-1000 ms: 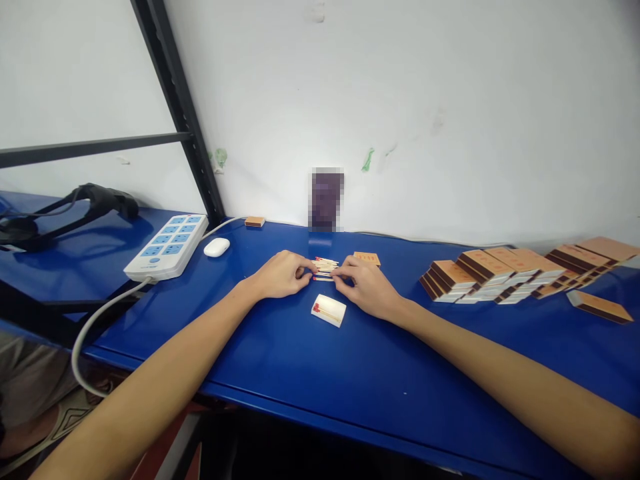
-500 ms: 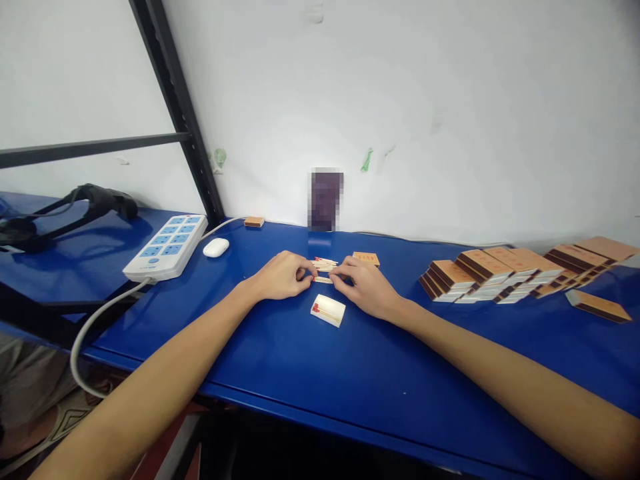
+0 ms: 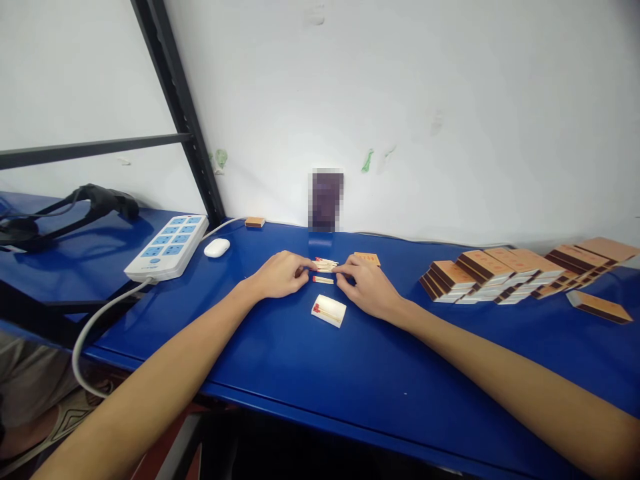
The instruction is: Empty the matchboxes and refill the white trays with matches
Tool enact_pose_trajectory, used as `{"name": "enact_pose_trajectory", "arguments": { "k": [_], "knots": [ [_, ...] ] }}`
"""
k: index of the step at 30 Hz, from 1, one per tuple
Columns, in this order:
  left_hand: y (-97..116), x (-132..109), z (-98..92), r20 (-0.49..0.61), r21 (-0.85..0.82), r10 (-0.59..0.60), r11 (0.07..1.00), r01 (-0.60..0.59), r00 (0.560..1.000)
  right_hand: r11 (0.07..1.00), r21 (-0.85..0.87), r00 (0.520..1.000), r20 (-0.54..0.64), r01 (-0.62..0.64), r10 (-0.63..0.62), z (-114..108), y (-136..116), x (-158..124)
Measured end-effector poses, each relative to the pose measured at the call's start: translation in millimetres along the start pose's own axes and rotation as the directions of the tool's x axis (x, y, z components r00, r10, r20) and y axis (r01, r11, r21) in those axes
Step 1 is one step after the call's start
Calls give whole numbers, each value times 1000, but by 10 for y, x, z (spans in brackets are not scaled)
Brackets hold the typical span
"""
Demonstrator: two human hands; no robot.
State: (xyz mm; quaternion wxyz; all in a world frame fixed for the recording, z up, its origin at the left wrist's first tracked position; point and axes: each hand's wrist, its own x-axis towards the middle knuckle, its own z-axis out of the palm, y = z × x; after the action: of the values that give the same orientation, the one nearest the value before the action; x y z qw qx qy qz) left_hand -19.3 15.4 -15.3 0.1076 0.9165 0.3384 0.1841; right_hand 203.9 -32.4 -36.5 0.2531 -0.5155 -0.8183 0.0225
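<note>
A small pile of red-headed matches (image 3: 326, 265) lies on the blue table between my hands. The index fingertip of my left hand (image 3: 285, 275) touches the red-head end of the pile, its thumb held apart. On the other side, the index finger of my right hand (image 3: 367, 285) reaches the plain ends, thumb also apart. Just below, a short row of matches (image 3: 323, 280) lies loose on the table. Nearer me is a white matchbox tray (image 3: 336, 305) with a few matches along its lower side. An orange matchbox cover (image 3: 370, 257) is partly hidden behind my right hand.
Stacked matchboxes (image 3: 493, 270) stand on the right, with a single matchbox (image 3: 599, 307) before them. Leftward are a white earbud case (image 3: 217, 248), a power strip (image 3: 167, 248), and another matchbox (image 3: 255, 222). A pixelated dark object (image 3: 326, 200) leans against the wall.
Both hands have let go of the lower row of matches, which now lies fully visible. My index fingers have shifted slightly away from me to the ends of the pile.
</note>
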Motion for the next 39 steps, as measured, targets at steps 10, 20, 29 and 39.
{"name": "enact_pose_trajectory", "arguments": {
  "k": [10,20,29,39],
  "knots": [
    [34,7,1,13,-5,10,1000,-10,1000,999,-1,999,-10,32,-32,-6,-8,-6],
    [116,5,-6,42,-10,31,999,-31,999,987,65,989,-10,148,-148,27,38,-1],
    [129,-1,-8,38,-34,26,999,-25,999,998,33,998,-35,46,-45,17,11,-3],
    [95,-3,-12,70,14,15,1000,-16,997,1000,0,1000,18,24,-24,12,6,2]
  ]
}}
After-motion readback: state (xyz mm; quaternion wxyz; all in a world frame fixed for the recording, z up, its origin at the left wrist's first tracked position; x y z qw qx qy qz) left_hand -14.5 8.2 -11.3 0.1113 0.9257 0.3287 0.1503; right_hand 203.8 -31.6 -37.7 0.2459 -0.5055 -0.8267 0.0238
